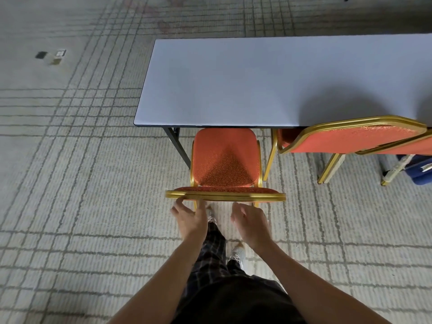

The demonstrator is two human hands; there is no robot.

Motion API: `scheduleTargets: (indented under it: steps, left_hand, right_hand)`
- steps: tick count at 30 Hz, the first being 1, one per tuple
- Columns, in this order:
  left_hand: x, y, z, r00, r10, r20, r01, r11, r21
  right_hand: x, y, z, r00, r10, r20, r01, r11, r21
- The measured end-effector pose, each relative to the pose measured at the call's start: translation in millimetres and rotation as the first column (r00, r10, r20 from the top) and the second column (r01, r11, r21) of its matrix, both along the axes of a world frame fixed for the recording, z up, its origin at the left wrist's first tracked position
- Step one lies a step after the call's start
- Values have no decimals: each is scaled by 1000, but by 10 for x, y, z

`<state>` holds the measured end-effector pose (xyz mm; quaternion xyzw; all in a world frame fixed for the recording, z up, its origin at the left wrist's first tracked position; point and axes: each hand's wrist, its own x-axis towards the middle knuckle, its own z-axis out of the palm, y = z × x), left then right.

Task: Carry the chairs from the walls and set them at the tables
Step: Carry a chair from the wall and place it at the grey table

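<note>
At the centre of the frame, just below the near edge of the counter, the chair stands on the carpet; its seat front sits just under the counter edge and its gold-framed back faces us. Our left grip is spread and relaxed just under the left end of the back rail; its fingertips touch the rail or very nearly do, and we cannot tell which. Our right grip hangs loosely curled just below the rail, apart from it and grasping nothing; neither grip holds the chair.

At the right of the frame, more red chairs lean close together at the same counter edge; a blue object lies on the floor beneath them, too cropped to name.

We judge this step to be the setting-down of one chair at its place; it looks square to the counter and roughly done. The next move, as we see it, calls either for a light push on the back rail to seat it deeper, or for turning away to fetch another chair; no wall shows from here, so we would have to look around first.
</note>
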<state>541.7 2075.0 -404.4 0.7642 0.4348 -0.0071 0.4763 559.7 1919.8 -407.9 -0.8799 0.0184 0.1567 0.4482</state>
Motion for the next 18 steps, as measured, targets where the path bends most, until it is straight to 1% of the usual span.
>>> scheduleTargets:
  steps: [1,2,3,5,6,7,9,10,11,12,15,18]
  left_hand:
    - [41,-9,11,998,59,3,-57,987,-149]
    - [89,-25,20,992,127,25,-114,949,-294]
    - [143,-47,30,977,212,35,-179,893,-412]
    - [247,-91,33,917,398,-21,-330,729,-599]
    - [305,-109,29,884,463,-68,-383,633,-672]
    - [347,-113,33,869,482,-111,-401,555,-729]
    - [421,-86,26,887,438,-146,-359,456,-814]
    - [458,-79,22,892,428,-143,-335,415,-846]
    - [504,-69,29,894,427,-137,-321,395,-861]
    - [550,-64,32,893,428,-140,-324,395,-860]
    - [693,-56,28,907,396,-144,-318,421,-849]
    - [809,-53,-21,909,389,-151,-316,405,-858]
  right_hand:
    - [16,20,20,986,-45,-158,58,996,73]
    - [47,40,31,949,-94,-300,145,977,155]
    - [90,54,54,903,-124,-411,231,948,220]
    - [194,71,58,795,-158,-585,401,862,311]
    - [244,76,56,732,-164,-662,495,795,351]
    - [270,85,66,668,-159,-727,586,715,382]
    - [326,118,59,545,-144,-826,743,538,397]
    - [362,122,47,498,-133,-857,797,459,392]
    - [403,123,25,477,-133,-869,828,399,394]
    - [445,113,-19,471,-142,-871,843,363,397]
    - [584,89,-67,445,-146,-884,884,233,406]
    - [717,139,-75,403,-148,-903,913,137,384]
